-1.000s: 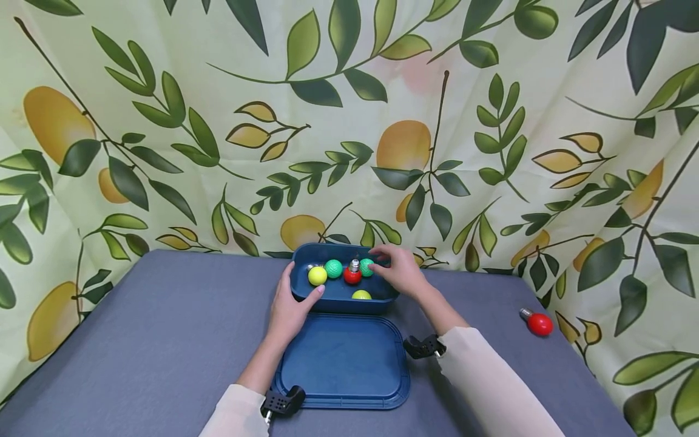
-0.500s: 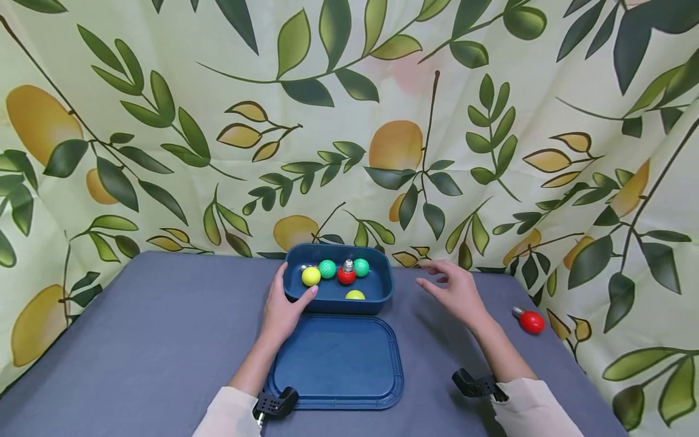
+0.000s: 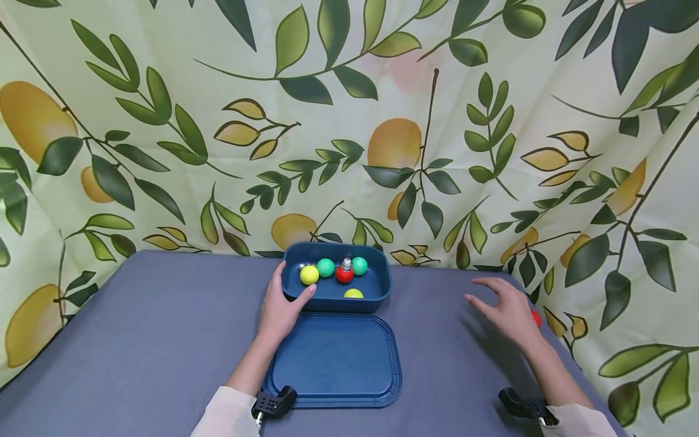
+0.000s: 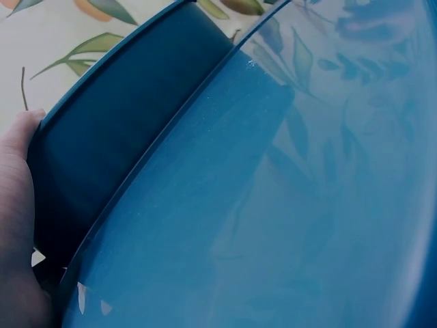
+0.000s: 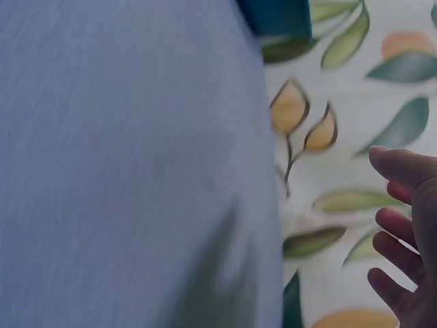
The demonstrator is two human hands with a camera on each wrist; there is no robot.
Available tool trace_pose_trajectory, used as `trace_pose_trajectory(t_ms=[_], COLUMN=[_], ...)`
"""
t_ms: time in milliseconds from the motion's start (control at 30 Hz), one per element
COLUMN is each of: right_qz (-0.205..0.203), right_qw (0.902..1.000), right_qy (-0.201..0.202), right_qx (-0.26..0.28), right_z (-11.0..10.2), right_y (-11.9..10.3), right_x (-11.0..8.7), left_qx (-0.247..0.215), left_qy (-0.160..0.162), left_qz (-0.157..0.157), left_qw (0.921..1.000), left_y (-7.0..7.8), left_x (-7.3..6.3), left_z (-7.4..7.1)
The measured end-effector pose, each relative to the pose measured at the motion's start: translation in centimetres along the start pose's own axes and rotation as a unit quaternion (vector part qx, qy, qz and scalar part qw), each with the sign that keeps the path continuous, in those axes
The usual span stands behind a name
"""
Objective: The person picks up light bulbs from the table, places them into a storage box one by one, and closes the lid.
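Note:
In the head view my left hand (image 3: 280,309) holds the left front corner of a blue plastic box (image 3: 333,304), thumb at the front wall and fingers along the left side. Inside are a red light bulb (image 3: 344,275) with its metal screw base up, a yellow bulb (image 3: 309,275), two textured green balls (image 3: 325,267) and a yellow round thing (image 3: 354,293) partly hidden by the front wall. My right hand (image 3: 508,309), fingers spread and holding nothing, hovers over the table at the right. Mostly hidden behind it is another red bulb (image 3: 536,318).
A blue lid (image 3: 334,361) lies flat on the grey-covered table (image 3: 180,340), directly in front of the box. A curtain (image 3: 327,121) printed with leaves and fruit hangs behind the table and along its sides.
My right hand has left the box and moved right, toward the red bulb at the table's right side. My left hand has stayed at the box.

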State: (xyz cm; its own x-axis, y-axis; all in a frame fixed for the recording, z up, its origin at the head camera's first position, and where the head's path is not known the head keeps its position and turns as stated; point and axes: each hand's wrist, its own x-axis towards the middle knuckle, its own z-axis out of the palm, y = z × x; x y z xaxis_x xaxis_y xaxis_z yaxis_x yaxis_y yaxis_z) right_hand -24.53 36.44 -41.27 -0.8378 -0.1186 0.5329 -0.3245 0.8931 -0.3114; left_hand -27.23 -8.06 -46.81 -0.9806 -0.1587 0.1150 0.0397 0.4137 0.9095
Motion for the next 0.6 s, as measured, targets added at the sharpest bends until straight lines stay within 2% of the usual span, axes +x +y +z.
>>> trace_pose_trajectory(t_ms=[133,333,600], right_qz=[0.049,0.131,0.148], right_qw=[0.9987,0.991,0.9884], right_qy=[0.006,0.022,-0.005], right_qx=[-0.014,-0.018,-0.034], right_z=[-0.7,-0.9,-0.5], right_y=[2.4,5.1,6.9], right_x=[-1.1,-2.3,-3.0], left_qx=[0.0,-0.002,-0.007], left_qy=[0.0,0.002,0.004], left_qz=[-0.001,-0.001,0.001], left_qw=[1.0,1.0,1.0], left_y=[0.0,0.0,0.0], left_x=[0.0,0.0,0.0], left_z=[0.2,0.3,0.2])
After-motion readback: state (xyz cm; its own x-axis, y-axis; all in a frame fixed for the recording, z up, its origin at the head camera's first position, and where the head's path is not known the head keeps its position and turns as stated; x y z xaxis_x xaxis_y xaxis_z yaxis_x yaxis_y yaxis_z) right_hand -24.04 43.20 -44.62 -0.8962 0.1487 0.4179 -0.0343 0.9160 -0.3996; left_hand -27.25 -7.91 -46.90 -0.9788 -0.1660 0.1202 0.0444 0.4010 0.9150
